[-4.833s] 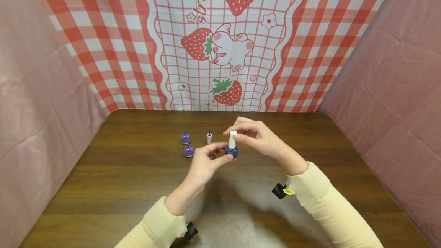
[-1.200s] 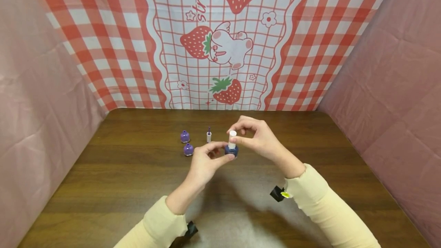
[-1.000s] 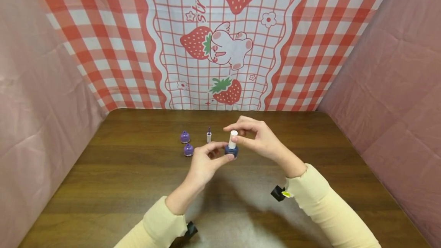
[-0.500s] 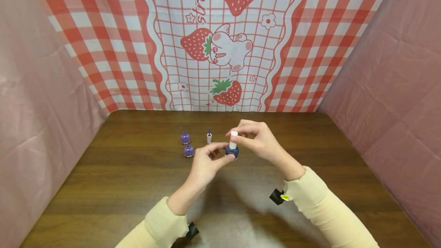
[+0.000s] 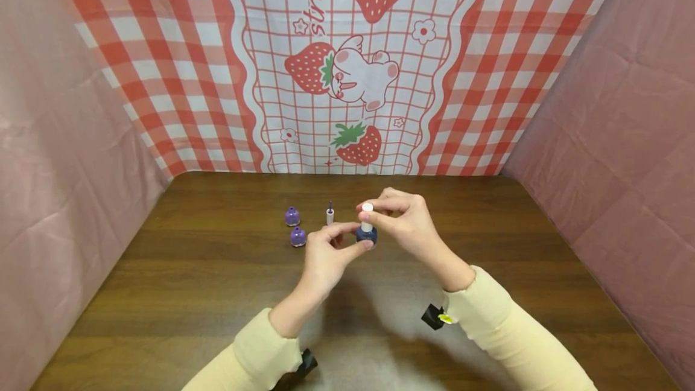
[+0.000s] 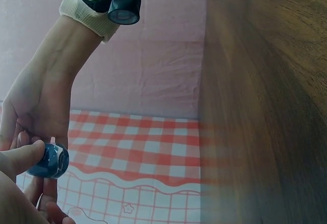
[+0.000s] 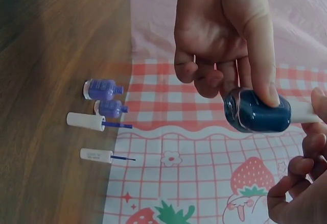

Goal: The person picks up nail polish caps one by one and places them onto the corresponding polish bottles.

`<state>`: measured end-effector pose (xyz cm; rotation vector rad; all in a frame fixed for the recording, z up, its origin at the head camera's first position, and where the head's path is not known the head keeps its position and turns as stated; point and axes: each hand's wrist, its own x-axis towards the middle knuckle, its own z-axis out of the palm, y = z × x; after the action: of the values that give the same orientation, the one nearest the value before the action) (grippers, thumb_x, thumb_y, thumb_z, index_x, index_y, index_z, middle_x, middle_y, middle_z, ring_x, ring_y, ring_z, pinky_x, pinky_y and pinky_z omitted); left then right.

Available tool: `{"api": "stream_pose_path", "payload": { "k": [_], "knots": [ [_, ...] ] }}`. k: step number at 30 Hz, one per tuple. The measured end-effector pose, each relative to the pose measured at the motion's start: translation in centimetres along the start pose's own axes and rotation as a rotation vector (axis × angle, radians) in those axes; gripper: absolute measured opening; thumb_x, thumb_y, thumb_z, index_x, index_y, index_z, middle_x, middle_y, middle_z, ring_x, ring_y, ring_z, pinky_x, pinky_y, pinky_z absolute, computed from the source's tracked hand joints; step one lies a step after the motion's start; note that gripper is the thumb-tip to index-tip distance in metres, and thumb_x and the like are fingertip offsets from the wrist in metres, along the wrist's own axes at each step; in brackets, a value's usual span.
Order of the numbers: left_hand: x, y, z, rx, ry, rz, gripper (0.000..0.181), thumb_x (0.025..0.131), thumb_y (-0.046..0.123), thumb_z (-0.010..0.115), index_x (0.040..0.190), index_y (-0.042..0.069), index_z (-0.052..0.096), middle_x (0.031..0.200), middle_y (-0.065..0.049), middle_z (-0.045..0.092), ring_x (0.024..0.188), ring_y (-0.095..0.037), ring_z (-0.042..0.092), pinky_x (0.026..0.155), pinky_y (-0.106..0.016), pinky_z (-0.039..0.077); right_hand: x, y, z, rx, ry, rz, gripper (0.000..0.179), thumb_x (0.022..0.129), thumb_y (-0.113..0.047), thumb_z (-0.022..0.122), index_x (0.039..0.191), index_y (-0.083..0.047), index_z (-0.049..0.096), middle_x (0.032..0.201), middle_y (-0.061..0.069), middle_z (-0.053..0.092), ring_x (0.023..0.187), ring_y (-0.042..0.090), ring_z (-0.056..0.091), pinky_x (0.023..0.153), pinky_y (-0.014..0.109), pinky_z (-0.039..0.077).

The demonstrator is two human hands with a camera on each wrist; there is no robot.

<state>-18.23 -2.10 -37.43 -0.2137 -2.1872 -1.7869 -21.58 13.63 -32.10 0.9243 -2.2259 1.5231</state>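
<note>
My left hand [image 5: 324, 258] grips a nail polish bottle [image 5: 367, 235] with dark blue polish, thumb on one side and fingers on the other. It is held up off the table. With thumb and fingertips my right hand [image 5: 409, 219] pinches its white cap [image 5: 367, 209], which sits on the bottle. In the right wrist view the dark blue bottle [image 7: 261, 113] lies between both hands, thumb pressed on its glass. Seen in the left wrist view, the bottle's base [image 6: 62, 158] faces out and the cap is hidden behind it.
Two capless purple polish bottles, a rear one [image 5: 292, 216] and a front one [image 5: 297, 237], stand left of the hands. Two white brush caps, one long [image 7: 84, 120] and one farther off [image 7: 95, 155], stand brush up; the left hand hides one in the head view.
My right fingers shift and turn around the white cap, and the right wrist has dropped slightly. My left hand keeps its grip on the bottle almost in place.
</note>
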Motion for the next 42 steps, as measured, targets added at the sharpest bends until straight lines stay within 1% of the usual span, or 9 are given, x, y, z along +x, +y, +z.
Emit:
{"api": "stream_pose_path", "payload": {
  "k": [9,14,16,20,25,29,34,38,42],
  "knots": [
    [0.0,0.0,0.2,0.023,0.029,0.041,0.031,0.066,0.017,0.086,0.095,0.01,0.075,0.066,0.002,0.054,0.065,-0.024,0.047,0.054,-0.02,0.034,-0.2,0.0,0.4,-0.01,0.036,-0.048,0.01,0.079,-0.007,0.075,0.089,-0.006,0.076,0.069,0.0,0.061,0.061,0.011,0.045,0.051,0.025,0.037],
    [0.0,0.1,0.2,0.021,0.037,0.049,0.031,0.066,0.016,0.086,0.094,0.008,0.075,0.066,0.0,0.053,0.066,-0.027,0.049,0.054,-0.02,0.035,-0.2,0.0,0.5,-0.019,0.045,-0.056,0.01,0.079,-0.006,0.075,0.089,-0.005,0.076,0.068,0.001,0.061,0.061,0.01,0.046,0.051,0.023,0.037],
    [0.0,0.2,0.2,0.028,0.035,0.047,0.031,0.066,0.017,0.086,0.094,0.008,0.075,0.067,-0.001,0.056,0.067,-0.028,0.05,0.055,-0.02,0.035,-0.2,0.0,0.5,-0.024,0.042,-0.047,0.01,0.08,-0.007,0.074,0.09,-0.005,0.076,0.069,0.001,0.062,0.061,0.011,0.046,0.051,0.023,0.037],
    [0.2,0.1,0.1,0.048,0.012,0.027,0.03,0.066,0.02,0.086,0.093,0.011,0.075,0.073,-0.001,0.063,0.068,-0.022,0.05,0.056,-0.021,0.037,0.0,0.1,0.3,-0.047,0.01,-0.003,0.01,0.082,-0.01,0.072,0.092,-0.007,0.076,0.069,0.0,0.06,0.062,0.011,0.045,0.052,0.024,0.037],
    [0.5,-0.1,-0.5,0.036,-0.064,0.037,0.036,0.069,0.02,0.084,0.103,0.015,0.073,0.089,-0.001,0.07,0.079,-0.02,0.056,0.066,-0.026,0.044,0.5,0.3,-0.4,-0.053,-0.041,0.084,0.012,0.085,-0.009,0.07,0.096,-0.008,0.074,0.068,0.001,0.053,0.063,0.012,0.042,0.053,0.023,0.033],
    [1.0,-0.2,-1.8,0.048,-0.114,0.084,0.05,0.07,0.018,0.084,0.117,0.018,0.067,0.101,0.0,0.07,0.089,-0.019,0.058,0.07,-0.028,0.045,1.2,0.7,-1.4,-0.025,-0.046,0.167,0.016,0.087,-0.008,0.067,0.1,-0.002,0.072,0.072,0.001,0.055,0.066,0.012,0.041,0.055,0.022,0.034],
    [1.8,-0.4,-4.4,0.122,-0.103,0.094,0.06,0.07,0.024,0.084,0.125,0.021,0.061,0.11,0.004,0.068,0.093,-0.012,0.054,0.071,-0.027,0.042,1.9,1.8,-2.9,0.004,-0.002,0.251,0.024,0.088,-0.019,0.067,0.104,-0.002,0.071,0.084,-0.005,0.065,0.072,0.008,0.045,0.062,0.021,0.039],
    [2.4,-1.2,-6.4,0.197,-0.084,0.101,0.063,0.07,0.025,0.084,0.128,0.021,0.059,0.114,0.005,0.066,0.098,-0.014,0.052,0.077,-0.03,0.042,2.3,3.0,-4.1,-0.015,0.036,0.287,0.029,0.086,-0.028,0.069,0.104,-0.005,0.072,0.086,-0.009,0.067,0.072,0.008,0.042,0.06,0.023,0.037],
    [3.2,-2.5,-8.1,0.242,-0.071,0.105,0.065,0.07,0.023,0.083,0.129,0.018,0.056,0.12,-0.001,0.064,0.103,-0.019,0.051,0.083,-0.036,0.041,2.5,4.3,-5.3,-0.031,0.069,0.329,0.034,0.085,-0.032,0.07,0.106,-0.005,0.072,0.085,-0.011,0.066,0.073,0.01,0.04,0.06,0.025,0.034]
  ]
}}
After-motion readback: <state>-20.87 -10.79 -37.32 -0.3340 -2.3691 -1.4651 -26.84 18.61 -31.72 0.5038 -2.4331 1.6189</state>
